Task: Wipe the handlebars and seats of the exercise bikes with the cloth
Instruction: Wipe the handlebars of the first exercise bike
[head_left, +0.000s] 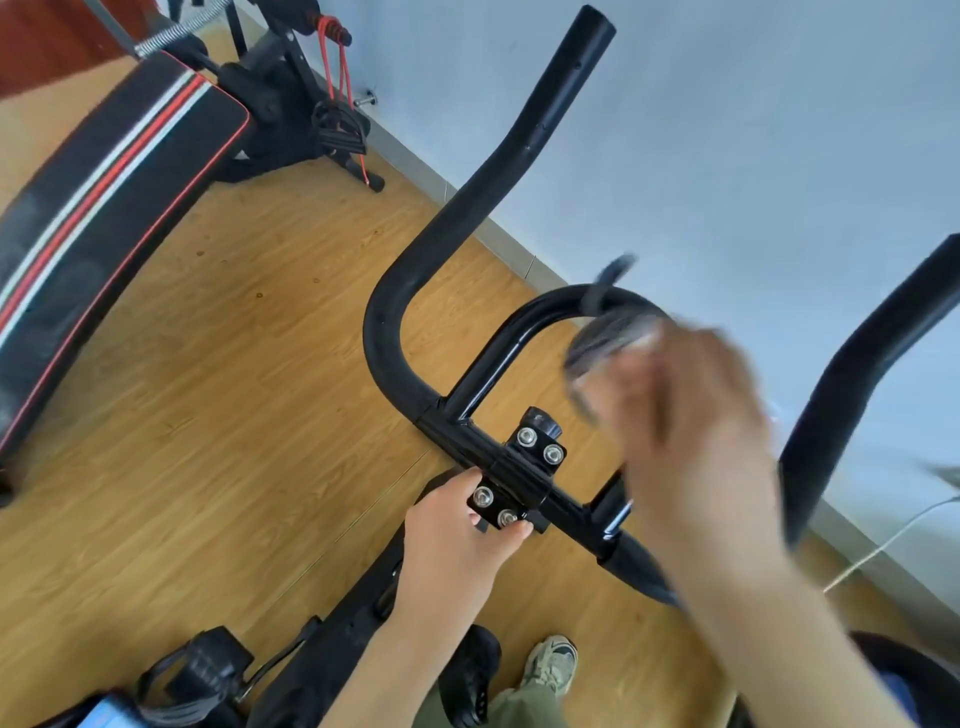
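The black handlebar (457, 228) of an exercise bike fills the middle of the view, with a left horn rising up, a right horn (852, 384) and an inner loop bar (519, 332). My left hand (457, 535) grips the central clamp (514, 478) with its bolts. My right hand (696, 431), blurred by motion, holds a grey cloth (608, 332) bunched against the top of the inner loop bar. The bike's seat is out of sight.
A black sit-up bench (104, 197) with red and white stripes lies at the left on the wooden floor (234, 364). Red resistance bands (337, 104) hang behind it. A pale wall (753, 156) runs close behind the handlebar. A pedal (202, 670) and my shoe (553, 662) show below.
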